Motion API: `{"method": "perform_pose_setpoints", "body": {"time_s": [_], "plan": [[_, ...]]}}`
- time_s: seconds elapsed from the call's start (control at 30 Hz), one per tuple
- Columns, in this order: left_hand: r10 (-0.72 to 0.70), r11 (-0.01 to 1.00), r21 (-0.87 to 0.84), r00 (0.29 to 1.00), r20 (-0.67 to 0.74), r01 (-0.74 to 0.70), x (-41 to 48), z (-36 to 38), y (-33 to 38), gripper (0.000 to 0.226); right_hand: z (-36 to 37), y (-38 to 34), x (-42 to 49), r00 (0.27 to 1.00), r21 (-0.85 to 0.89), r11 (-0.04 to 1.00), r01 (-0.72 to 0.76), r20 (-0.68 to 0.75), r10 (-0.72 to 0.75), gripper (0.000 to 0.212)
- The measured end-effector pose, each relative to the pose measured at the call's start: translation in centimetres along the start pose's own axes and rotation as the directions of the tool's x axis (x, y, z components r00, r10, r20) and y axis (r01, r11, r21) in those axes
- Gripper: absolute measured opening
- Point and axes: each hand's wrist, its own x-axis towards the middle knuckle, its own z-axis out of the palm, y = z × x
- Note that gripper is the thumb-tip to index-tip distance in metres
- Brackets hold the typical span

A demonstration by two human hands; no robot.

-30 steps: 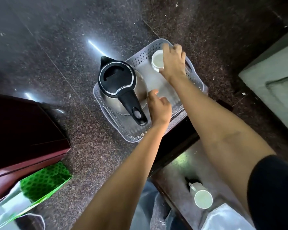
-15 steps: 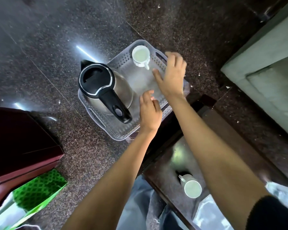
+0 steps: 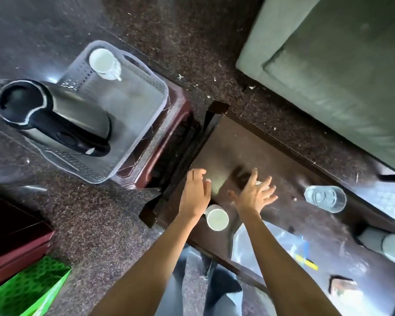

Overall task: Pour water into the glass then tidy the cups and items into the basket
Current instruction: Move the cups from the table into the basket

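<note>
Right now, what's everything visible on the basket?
The basket is pale grey, translucent plastic: rectangular, rounded corners, perforated walls, slot handles. It sits on a dark red stool, overhanging it. Inside, a steel and black kettle stands at the left and a white cup at the far corner. The left hand and right hand are clear of it.

Both bare forearms reach forward side by side. The left hand point(image 3: 195, 193) has loosely curled fingers and holds nothing. The right hand point(image 3: 254, 196) is spread wide, empty.
</note>
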Motion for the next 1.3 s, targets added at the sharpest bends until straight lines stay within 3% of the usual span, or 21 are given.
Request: {"method": "perform_pose_setpoints", "body": {"time_s": [0.1, 0.23, 0.37, 0.47, 0.63, 0.8, 0.9, 1.07, 1.3], "plan": [[0.008, 1.0, 0.018, 0.999, 0.049, -0.009, -1.0, 1.6, 0.3, 0.028, 0.6, 2.6, 0.9, 1.0, 0.039, 0.999, 0.007, 0.022, -0.007, 0.105], [0.007, 1.0, 0.019, 0.998, 0.07, -0.008, -1.5, 2.5, 0.8, 0.028, 0.8, 4.7, 1.8, 0.993, 0.133, 0.986, 0.105, 0.043, -0.112, 0.073], [-0.008, 1.0, 0.005, 1.0, 0.011, 0.008, -0.9, 2.0, 0.9, 0.026, -1.0, 4.6, 1.9, 0.983, 0.107, 0.978, 0.181, 0.009, -0.183, 0.057], [-0.033, 0.999, -0.006, 0.996, -0.084, 0.032, 0.6, 0.0, 1.0, 0.026, -4.2, 1.3, 1.1, 0.957, 0.126, 0.951, 0.282, -0.11, -0.269, 0.054], [-0.13, 0.991, -0.077, 0.91, -0.394, 0.109, 4.9, -6.4, 1.2, 0.026, -11.9, -9.9, -1.4, 0.819, 0.171, 0.831, 0.529, -0.358, -0.447, 0.068], [-0.185, 0.98, -0.175, 0.788, -0.588, 0.1, 8.7, -13.0, 0.4, 0.024, -17.2, -22.2, -3.6, 0.642, 0.105, 0.654, 0.749, -0.357, -0.679, 0.074], [-0.247, 0.963, -0.238, 0.781, -0.574, 0.129, 10.5, -15.1, -0.6, 0.029, -17.1, -28.3, -3.6, 0.557, 0.018, 0.572, 0.82, -0.252, -0.791, 0.072], [-0.321, 0.929, -0.328, 0.815, -0.483, 0.171, 11.4, -16.1, -2.5, 0.031, -13.2, -34.3, -1.8, 0.451, -0.317, 0.466, 0.826, -0.123, -0.884, 0.066], [-0.309, 0.917, -0.366, 0.863, -0.399, 0.158, 11.4, -16.2, -4.2, 0.029, -9.0, -37.3, 0.1, 0.472, -0.375, 0.501, 0.78, -0.175, -0.864, 0.062]]}}
